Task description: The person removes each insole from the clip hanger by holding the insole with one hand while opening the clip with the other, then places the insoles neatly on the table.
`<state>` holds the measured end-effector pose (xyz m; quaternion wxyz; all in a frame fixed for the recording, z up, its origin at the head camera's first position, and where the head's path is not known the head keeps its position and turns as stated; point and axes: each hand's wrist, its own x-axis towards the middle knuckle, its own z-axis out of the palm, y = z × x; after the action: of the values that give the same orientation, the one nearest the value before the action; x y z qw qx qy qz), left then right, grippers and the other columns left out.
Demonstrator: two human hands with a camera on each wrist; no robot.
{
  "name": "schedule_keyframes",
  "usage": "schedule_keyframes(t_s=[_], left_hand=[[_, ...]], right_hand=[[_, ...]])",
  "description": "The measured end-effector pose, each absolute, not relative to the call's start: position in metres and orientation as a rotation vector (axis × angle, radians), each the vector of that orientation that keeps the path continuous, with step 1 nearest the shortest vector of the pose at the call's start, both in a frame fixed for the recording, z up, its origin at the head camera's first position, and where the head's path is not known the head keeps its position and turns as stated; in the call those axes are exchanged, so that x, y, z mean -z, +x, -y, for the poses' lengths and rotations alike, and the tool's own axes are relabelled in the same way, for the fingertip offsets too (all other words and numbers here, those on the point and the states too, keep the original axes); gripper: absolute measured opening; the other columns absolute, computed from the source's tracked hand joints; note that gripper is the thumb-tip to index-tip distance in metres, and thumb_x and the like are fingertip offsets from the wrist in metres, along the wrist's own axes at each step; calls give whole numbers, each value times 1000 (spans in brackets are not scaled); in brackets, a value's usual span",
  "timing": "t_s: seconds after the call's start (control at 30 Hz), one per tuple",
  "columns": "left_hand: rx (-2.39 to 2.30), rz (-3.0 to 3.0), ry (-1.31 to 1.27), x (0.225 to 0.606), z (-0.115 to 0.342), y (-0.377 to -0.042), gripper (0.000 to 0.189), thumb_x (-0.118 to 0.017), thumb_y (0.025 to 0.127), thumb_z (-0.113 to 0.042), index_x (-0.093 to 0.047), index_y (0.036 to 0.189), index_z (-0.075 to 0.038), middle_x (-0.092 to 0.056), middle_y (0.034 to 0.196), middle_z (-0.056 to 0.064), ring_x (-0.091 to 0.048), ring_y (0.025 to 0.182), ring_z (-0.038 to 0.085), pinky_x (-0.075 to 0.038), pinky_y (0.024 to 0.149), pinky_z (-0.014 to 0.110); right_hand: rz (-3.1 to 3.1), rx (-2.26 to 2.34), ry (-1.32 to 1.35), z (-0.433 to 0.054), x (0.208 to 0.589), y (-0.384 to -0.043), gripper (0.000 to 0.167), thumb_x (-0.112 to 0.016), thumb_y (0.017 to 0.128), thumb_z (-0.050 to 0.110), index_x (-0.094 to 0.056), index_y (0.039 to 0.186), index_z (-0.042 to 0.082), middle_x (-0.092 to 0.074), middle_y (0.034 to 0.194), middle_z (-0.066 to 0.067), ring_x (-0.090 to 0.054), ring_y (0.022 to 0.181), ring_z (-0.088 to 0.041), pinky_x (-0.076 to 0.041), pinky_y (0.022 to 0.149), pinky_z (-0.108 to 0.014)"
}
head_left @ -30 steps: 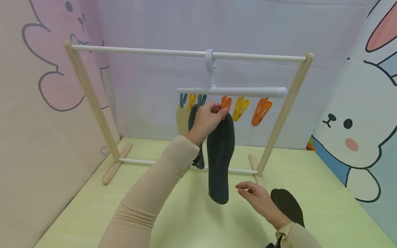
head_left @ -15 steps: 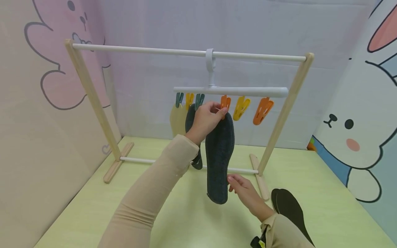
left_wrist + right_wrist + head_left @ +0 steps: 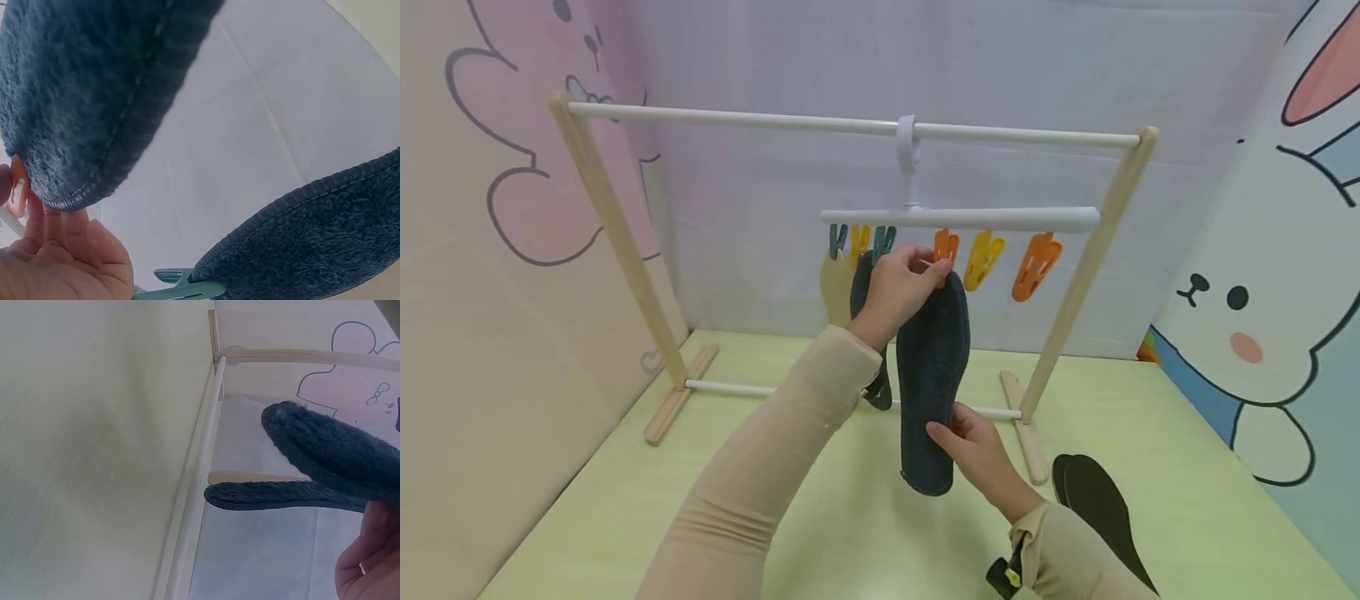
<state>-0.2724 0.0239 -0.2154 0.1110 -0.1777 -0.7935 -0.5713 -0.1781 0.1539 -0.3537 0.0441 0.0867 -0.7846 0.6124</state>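
Observation:
A dark blue fuzzy insole hangs upright from an orange clothes peg on the white hanger. At its top, my left hand pinches the peg; in the left wrist view, the fingers reach behind the insole's rounded end. Lower down, my right hand grips the insole's right edge, thumb on the front face. The right wrist view shows the right hand under the fuzzy insole. Beside it hangs a second dark insole, held by a green peg.
A pale yellow insole hangs further left. To the right dangle a yellow peg and another orange peg. Dark insoles lie on the table at right. The rack's wooden posts stand either side.
My right hand has moved left and up from beside the hanging insole and now grips its lower edge. The left hand stays at the peg.

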Motion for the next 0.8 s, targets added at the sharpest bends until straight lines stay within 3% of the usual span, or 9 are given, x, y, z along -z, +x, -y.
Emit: schedule_keyframes(t_s=[0.13, 0.3, 0.57, 0.8], left_hand=[[1682, 2326, -526, 214, -26, -275, 29, -57, 98, -25, -63, 110, 1, -65, 98, 13, -57, 89, 23, -46, 76, 29], [1822, 2316, -540, 212, -30, -279, 34, -43, 104, -28, -60, 107, 2, -56, 95, 11, -49, 86, 22, -39, 76, 30], [2178, 2284, -614, 202, -30, -284, 43, -34, 106, -31, -54, 125, 3, -60, 115, 16, -50, 112, 25, -28, 106, 42], [2226, 2241, -642, 199, -33, -286, 42, -31, 107, -26, -51, 129, 4, -57, 113, 18, -50, 106, 25, -30, 104, 41]], right_hand=[[2422, -1841, 353, -154, 352, -176, 28, -55, 94, -3, -54, 117, -18, -64, 108, -29, -64, 98, -37, -52, 85, -40], [2442, -1848, 449, -156, 348, -173, 28, -53, 96, -2, -52, 117, -20, -63, 109, -30, -64, 99, -37, -52, 85, -38], [2389, -1884, 558, -154, 344, -171, 28, -53, 95, -3, -50, 115, -23, -62, 107, -33, -66, 94, -24, -51, 81, -27], [2401, -1857, 588, -154, 344, -170, 27, -53, 95, -3, -50, 113, -23, -62, 105, -34, -66, 94, -28, -51, 80, -27]])
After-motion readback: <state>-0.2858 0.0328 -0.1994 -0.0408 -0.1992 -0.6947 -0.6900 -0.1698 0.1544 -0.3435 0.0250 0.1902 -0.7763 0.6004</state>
